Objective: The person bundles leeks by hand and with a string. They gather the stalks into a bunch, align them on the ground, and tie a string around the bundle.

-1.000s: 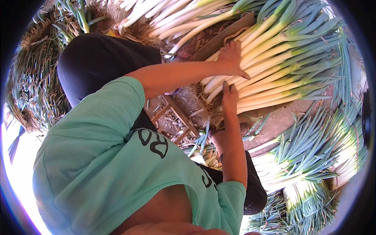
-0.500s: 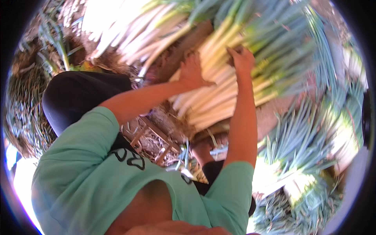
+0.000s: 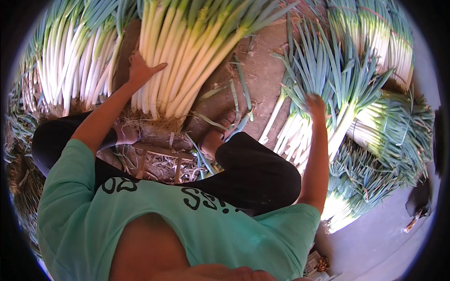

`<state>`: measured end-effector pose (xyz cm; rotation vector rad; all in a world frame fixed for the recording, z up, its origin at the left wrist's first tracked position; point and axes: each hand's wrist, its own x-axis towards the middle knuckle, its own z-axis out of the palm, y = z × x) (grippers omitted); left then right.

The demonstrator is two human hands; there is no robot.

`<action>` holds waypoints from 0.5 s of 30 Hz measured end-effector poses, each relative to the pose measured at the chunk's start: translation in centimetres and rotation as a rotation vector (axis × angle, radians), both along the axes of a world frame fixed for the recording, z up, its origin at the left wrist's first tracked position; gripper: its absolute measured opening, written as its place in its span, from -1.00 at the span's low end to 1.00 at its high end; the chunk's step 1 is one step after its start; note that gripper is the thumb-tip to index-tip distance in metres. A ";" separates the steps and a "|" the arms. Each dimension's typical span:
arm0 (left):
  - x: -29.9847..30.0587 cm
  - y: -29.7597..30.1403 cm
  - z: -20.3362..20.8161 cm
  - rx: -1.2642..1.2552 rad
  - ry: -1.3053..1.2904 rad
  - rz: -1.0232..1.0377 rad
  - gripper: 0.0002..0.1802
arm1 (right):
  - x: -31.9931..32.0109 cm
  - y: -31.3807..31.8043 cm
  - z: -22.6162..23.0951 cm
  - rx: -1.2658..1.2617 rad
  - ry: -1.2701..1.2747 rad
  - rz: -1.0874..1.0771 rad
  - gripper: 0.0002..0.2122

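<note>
A thick bunch of green onions (image 3: 176,75), white stems with roots toward me and green leaves at the far side, lies in front of me. My left hand (image 3: 140,71) rests against the bunch's left side, thumb stretched out across the stems. Over to the right, my right hand (image 3: 315,105) reaches into a loose pile of green onions (image 3: 300,126), down among the leaves. Its fingers are partly hidden and blurred, so I cannot see whether they grip a stalk.
More green onions (image 3: 70,65) lie at the left. Tied bundles (image 3: 389,51) are stacked at the far right, with others (image 3: 375,168) nearer. Loose leaves (image 3: 241,86) litter the brown ground. A small wooden frame (image 3: 161,152) sits between my legs.
My right hand has left the bunch and swung right to the loose pile. My left hand stays on the bunch, now at its left side. The view has turned right.
</note>
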<state>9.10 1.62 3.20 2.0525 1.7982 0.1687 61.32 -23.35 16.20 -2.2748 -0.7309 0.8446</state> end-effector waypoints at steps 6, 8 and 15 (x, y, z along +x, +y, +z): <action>-2.0 0.5 -1.9 0.059 -0.137 -0.022 0.22 | 10.0 -20.9 -5.4 -0.503 -0.393 -0.676 -0.58; -1.2 0.7 -0.7 -0.022 -0.194 -0.021 0.14 | 11.1 -22.6 -7.0 -0.678 -0.754 -0.491 -0.48; -1.6 1.0 -2.3 -0.046 -0.237 0.012 0.02 | 15.9 -24.8 -12.6 -0.703 -0.670 -0.402 -0.35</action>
